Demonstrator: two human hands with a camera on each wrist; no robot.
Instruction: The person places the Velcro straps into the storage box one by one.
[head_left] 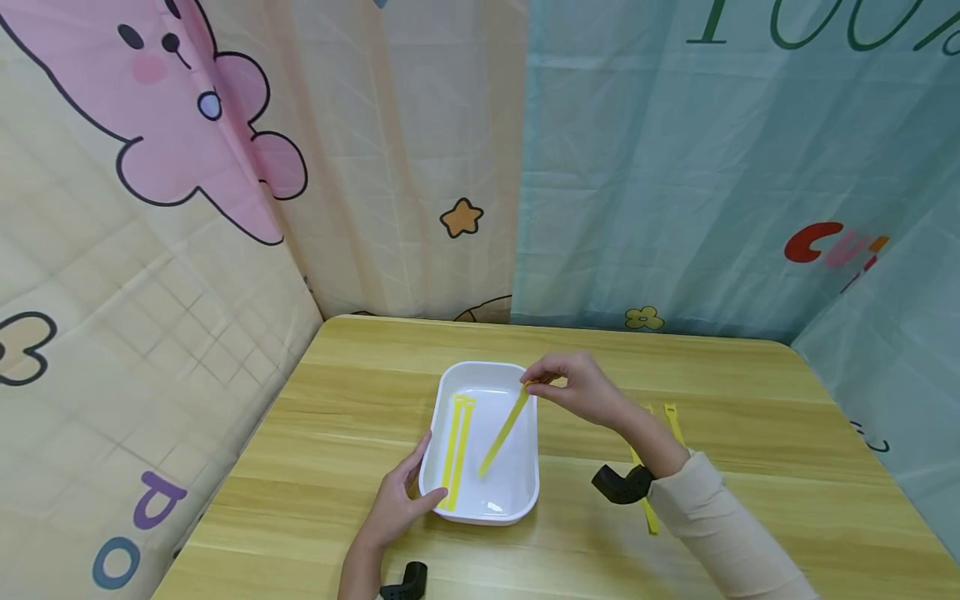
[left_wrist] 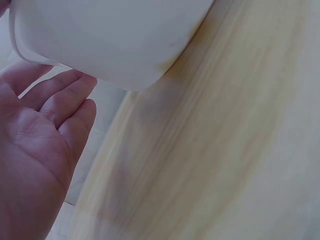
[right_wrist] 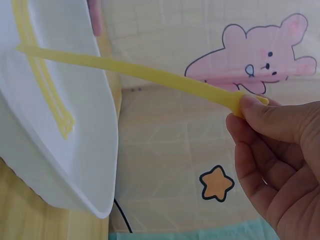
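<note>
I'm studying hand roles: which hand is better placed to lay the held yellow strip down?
Probably the right hand: it pinches the yellow strip over the white tray, while the left hand holds the tray's rim.

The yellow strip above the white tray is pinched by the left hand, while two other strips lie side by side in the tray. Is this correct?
Not quite: the right hand pinches the yellow strip above the white tray, as the head view shows. Two other strips do lie side by side in the tray.
</note>
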